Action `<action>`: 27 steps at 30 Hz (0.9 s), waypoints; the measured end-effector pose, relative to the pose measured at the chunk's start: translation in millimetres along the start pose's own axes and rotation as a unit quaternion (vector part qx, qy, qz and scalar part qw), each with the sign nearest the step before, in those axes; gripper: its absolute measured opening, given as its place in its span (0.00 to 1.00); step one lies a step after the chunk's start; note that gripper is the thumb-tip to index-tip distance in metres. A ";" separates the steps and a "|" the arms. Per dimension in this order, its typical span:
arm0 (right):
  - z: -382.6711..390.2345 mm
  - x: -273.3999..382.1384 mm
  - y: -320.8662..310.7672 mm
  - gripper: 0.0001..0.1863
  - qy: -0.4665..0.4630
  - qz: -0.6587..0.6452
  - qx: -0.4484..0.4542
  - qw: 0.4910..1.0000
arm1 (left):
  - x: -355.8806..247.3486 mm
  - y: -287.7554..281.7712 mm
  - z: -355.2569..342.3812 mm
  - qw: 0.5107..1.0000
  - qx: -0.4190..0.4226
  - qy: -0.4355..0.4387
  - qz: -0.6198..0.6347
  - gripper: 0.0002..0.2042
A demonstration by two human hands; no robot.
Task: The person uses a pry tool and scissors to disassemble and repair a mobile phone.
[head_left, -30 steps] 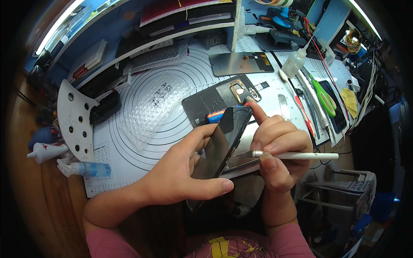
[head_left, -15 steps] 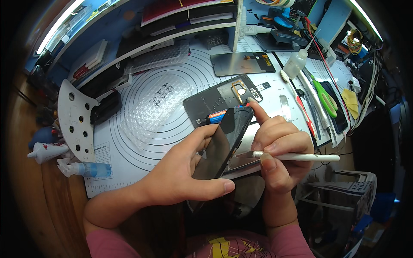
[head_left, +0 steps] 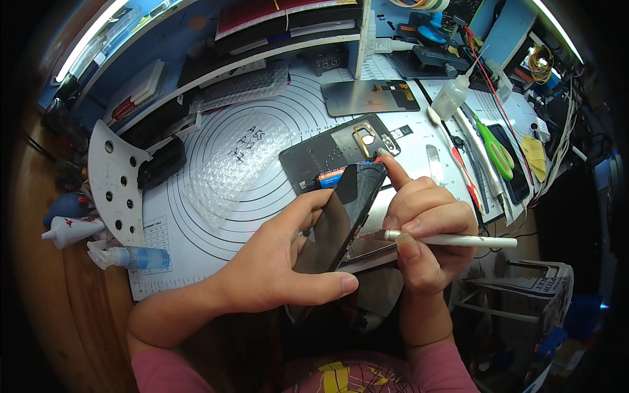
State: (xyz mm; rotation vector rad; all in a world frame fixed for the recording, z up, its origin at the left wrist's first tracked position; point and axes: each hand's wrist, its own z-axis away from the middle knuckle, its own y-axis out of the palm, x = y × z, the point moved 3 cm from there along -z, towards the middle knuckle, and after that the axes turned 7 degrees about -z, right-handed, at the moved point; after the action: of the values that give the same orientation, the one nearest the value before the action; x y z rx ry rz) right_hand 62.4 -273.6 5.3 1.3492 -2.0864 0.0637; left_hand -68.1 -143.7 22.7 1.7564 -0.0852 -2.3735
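My left hand [head_left: 262,262] grips a dark phone [head_left: 337,223] by its sides and holds it up on a slant, its edge turned to the right. A slim white-handled tool [head_left: 488,241] sits in my right hand [head_left: 429,226], pinched between thumb and fingers. Its thin tip is at the phone's edge; whether they touch I cannot tell. My right index finger rests at the phone's upper corner. Behind the phone lies a removed back cover [head_left: 321,154] with a camera cut-out. Part of a blue and orange battery-like piece [head_left: 331,177] shows beside the phone.
Bubble wrap [head_left: 229,170] lies on the white mat. A screen panel [head_left: 341,101] lies farther back. At right are green-handled scissors [head_left: 493,147], a red and white brush [head_left: 458,164], another phone [head_left: 511,164] and a clear bottle [head_left: 450,98]. A spray bottle [head_left: 141,258] stands at left.
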 end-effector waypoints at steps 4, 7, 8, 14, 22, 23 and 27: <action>0.1 0.5 -0.3 0.10 0.001 0.001 0.001 1.000 | 1.3 0.0 -0.3 1.000 -0.003 0.003 -0.005 0.45; -0.1 0.8 -0.1 0.10 0.001 0.002 0.001 1.000 | 1.1 0.3 -0.1 1.000 -0.003 0.002 -0.004 0.45; -0.1 0.9 0.1 0.10 0.002 0.002 0.001 1.000 | 0.9 0.3 0.0 1.000 -0.003 0.002 -0.004 0.45; 0.2 0.4 0.2 0.10 0.001 -0.002 -0.001 1.000 | 0.2 0.4 0.0 1.000 0.000 0.001 0.000 0.45; 0.6 0.5 0.0 0.10 -0.001 -0.007 -0.004 1.000 | 1.0 -0.5 -0.2 1.000 0.007 0.000 -0.006 0.45; 0.6 0.5 0.0 0.10 0.000 -0.009 -0.005 1.000 | 2.3 -1.3 -0.4 1.000 0.011 0.001 -0.010 0.45; 0.7 0.1 0.1 0.10 -0.002 -0.006 -0.002 1.000 | 5.2 -2.0 -1.6 1.000 0.016 0.016 -0.016 0.45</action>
State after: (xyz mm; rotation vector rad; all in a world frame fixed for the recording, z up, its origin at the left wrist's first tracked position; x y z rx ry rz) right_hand 61.9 -273.9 4.8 1.3593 -2.0811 0.0519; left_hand -68.3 -142.6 17.0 1.8223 -0.0927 -2.3788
